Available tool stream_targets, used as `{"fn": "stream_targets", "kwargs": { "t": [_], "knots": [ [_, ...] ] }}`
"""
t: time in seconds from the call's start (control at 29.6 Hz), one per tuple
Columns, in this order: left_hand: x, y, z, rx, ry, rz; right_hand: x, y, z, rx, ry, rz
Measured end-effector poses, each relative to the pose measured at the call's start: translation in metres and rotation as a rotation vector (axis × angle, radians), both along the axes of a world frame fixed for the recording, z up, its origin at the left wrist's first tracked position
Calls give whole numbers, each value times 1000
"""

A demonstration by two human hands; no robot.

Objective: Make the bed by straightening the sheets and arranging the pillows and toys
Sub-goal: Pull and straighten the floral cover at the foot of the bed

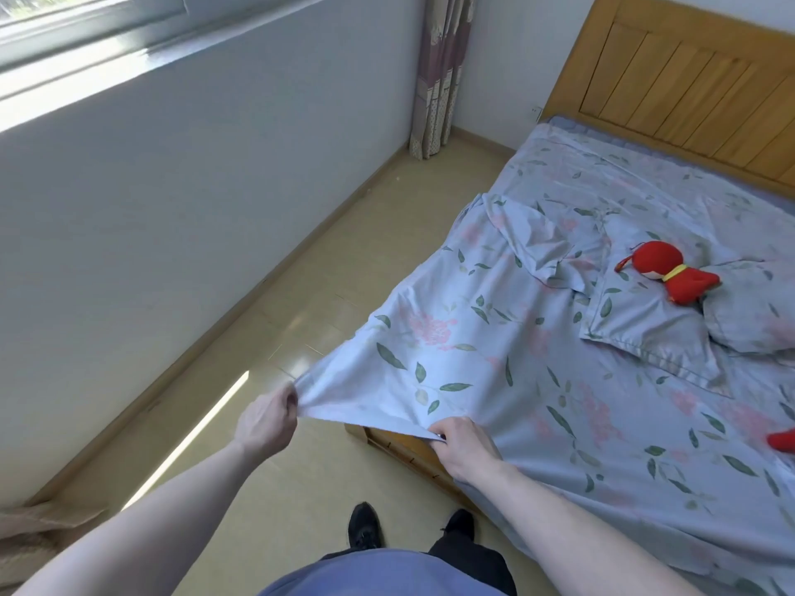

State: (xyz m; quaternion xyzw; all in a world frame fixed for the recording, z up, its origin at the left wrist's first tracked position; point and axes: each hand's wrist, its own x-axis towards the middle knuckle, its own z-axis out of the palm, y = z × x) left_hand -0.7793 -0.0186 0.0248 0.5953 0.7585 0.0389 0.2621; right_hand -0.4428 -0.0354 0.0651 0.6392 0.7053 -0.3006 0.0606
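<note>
With the left hand and right hand both pinching the corner of the pale blue floral cotton sheet at 6 o'clock, a hard tug could roll the red plush toy at 3 o'clock off the matching floral pillow.

Matt cotton-like sheet; varnished wood headboard; glossy floor.
</note>
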Motion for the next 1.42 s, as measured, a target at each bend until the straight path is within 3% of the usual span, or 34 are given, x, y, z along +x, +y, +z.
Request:
{"fn": "stream_targets", "kwargs": {
  "t": [0.14, 0.27, 0.41, 0.61, 0.81, 0.95, 1.15, 1.42],
  "knots": [
    [2, -4, -4, -156, 113, -133, 0, 1, -1, -17, 2, -2],
    [7, 10, -1, 4, 128, -126, -1, 2, -3, -21, -1, -29],
    [-2, 28, 9, 125, 35, 47, 1, 1, -4, -9, -19, -46],
    [-6, 26, 23, 12, -72, 26, 1, -3, -9, -14, 19, -89],
    [-3, 22, 27, -108, -430, 404, 3, -2, -17, -4, 115, -110],
    [-5, 32, 10, -57, -486, 535, -7, -5, -31, 17, 110, -159],
    [-24, 48, -11, -306, -540, 538, -20, -15, -38, -37, 58, -302],
    [-76, 54, -65, -355, -583, 476, -74, -32, -79, -109, 79, -538]
  ]
}}
